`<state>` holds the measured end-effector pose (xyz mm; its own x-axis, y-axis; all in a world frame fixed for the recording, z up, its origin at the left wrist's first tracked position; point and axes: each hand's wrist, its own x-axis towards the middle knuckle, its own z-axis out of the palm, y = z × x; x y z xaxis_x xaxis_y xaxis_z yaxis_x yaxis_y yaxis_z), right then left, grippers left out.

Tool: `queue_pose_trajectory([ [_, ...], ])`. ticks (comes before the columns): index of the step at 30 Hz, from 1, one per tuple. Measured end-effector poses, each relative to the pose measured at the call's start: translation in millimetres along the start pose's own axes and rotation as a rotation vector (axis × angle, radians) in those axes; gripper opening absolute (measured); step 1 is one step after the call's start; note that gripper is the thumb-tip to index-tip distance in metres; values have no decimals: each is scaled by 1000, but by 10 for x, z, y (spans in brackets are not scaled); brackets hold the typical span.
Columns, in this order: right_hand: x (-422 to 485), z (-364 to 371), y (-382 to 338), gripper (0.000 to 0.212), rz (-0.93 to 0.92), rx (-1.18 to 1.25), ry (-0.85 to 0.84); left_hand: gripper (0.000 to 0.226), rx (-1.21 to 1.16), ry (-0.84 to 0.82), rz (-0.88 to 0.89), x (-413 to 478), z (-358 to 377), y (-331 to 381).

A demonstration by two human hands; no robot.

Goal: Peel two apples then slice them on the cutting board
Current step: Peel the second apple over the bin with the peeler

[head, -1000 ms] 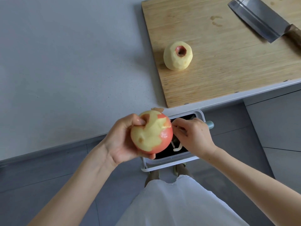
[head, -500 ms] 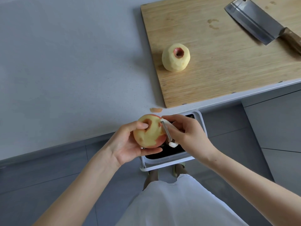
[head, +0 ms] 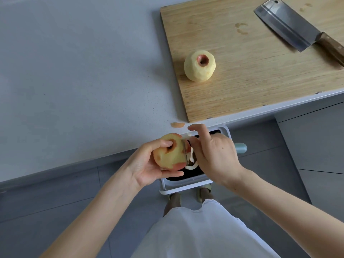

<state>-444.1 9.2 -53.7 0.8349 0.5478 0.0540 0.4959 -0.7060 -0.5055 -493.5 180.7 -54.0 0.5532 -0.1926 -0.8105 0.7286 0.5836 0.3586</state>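
Red-and-yellow, the half-peeled apple [head: 170,153] sits clasped in the left hand [head: 147,165], thumb on top, fingers beneath. Just right of that grip, the right hand [head: 216,155] pinches a peeler [head: 186,153], blade against the apple, forefinger raised. Beyond both, the peeled apple [head: 200,65] rests on the cutting board [head: 242,86].

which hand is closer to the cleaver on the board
Right. The right hand holds the peeler below and left of the cleaver; the left hand holds the half-peeled apple farther left.
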Motion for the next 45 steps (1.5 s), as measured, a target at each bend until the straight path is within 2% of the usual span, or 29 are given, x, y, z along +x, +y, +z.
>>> queue_pose_trajectory([
  [3, 63, 9, -37, 6, -153, -78, 75, 31, -21, -25, 28, -22, 46, -43],
  [5, 90, -2, -38, 2, -222, -109, 128, 29, -3, -41, 43, -39, 67, -50],
  [10, 79, 3, 1, 26, -218, 17, 146, 28, 28, -64, 28, -48, 69, -41],
  [14, 65, 10, 99, 26, -155, 106, 152, 29, -78, -75, -44, -44, 14, -41],
  [20, 64, 51, 85, 21, -186, 186, 146, 24, -87, -151, -78, -61, -27, -50],
  [21, 65, 62, 92, 21, -188, 191, 147, 26, -88, -172, -85, -67, -25, -53],
  [24, 32, 117, 210, 23, -163, 166, 111, 52, -140, -207, -80, -78, -97, -51],
  [27, -75, 205, 332, 28, -104, 123, 27, 51, -193, -324, -40, -145, -103, 81],
  [29, -119, 268, 354, 31, -43, 101, -15, 50, -135, -314, 15, -167, -70, 148],
  [33, -75, 158, 318, 27, 127, 107, -81, 45, 123, -131, 63, -111, -123, 169],
  [35, -38, 40, 254, 23, 192, 262, -132, 61, 295, -72, 66, -97, -138, 163],
  [37, 7, -50, 100, 24, 96, 307, -54, 82, 390, -20, 57, -79, -128, 146],
  [38, 36, -61, 44, 26, 7, 263, 1, 84, 398, -15, 62, -70, -117, 137],
  [41, 115, -29, -2, 26, -192, 133, 99, 71, 320, -6, 68, -56, -96, 105],
  [45, 178, -39, -10, 14, -313, 3, 195, 50, 145, 35, -6, -43, -77, 54],
])
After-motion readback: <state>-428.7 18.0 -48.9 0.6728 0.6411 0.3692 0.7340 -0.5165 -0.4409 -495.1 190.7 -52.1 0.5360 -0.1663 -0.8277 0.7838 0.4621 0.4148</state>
